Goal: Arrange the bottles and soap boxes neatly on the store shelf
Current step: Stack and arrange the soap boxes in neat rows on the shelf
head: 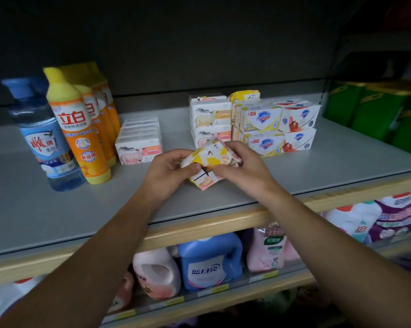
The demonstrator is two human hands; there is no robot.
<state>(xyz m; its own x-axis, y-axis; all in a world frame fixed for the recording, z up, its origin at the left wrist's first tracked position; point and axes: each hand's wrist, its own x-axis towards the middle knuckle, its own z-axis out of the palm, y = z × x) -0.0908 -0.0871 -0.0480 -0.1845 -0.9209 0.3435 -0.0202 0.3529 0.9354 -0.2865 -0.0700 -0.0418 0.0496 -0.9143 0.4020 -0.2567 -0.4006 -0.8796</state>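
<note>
A: Holding check first. Both on the soap box?
B: Yes. Left hand grips its left end, fingers curled round; right hand pinches the right end. Box tilted, over the front part of the grey shelf. Can't tell if its low corner touches.
A: Everything relative to that box, then. Behind it?
B: Just behind-left, a row of white-pink soap boxes. Straight behind, a stacked pile of the same kind. Behind-right, yellow-white boxes, then red-white boxes, stacked two high.
A: Bottles?
B: Well left of it. Blue bottle upright, orange bottle touching its right side, more orange ones lined behind.
A: Far right?
B: Green packs, blurry.
</note>
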